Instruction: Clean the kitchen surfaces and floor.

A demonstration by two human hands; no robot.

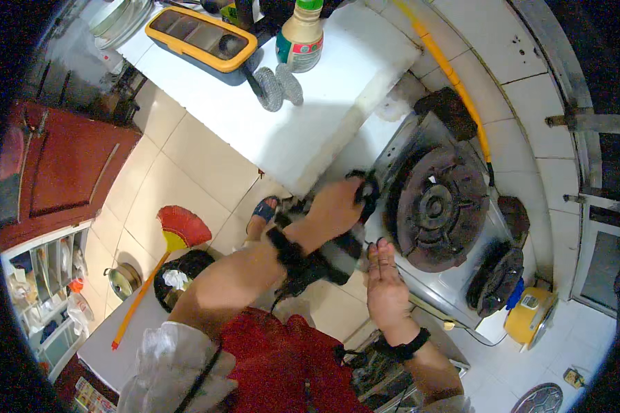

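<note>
My left hand (336, 209) is blurred, at the front left corner of a metal gas stove (382, 229). A dark looped object (367, 191) lies at its fingers; what it is and whether it is gripped cannot be told. My right hand (388, 289) is at the stove's front edge, back of the hand up, fingers extended close together. A thin dark curved thing shows at its fingertips, and its palm is hidden. Both wrists wear black bands. The large round burner (434, 206) is just beyond the hands, with a smaller burner (496, 281) to its right.
On the white counter (336, 103) stand a yellow-rimmed lidded box (201, 38), steel wool scourers (276, 88) and a green-capped bottle (300, 44). A red fly swatter (186, 227) leans over a black bin (178, 281) at left. A yellow hose (452, 77) runs behind the stove.
</note>
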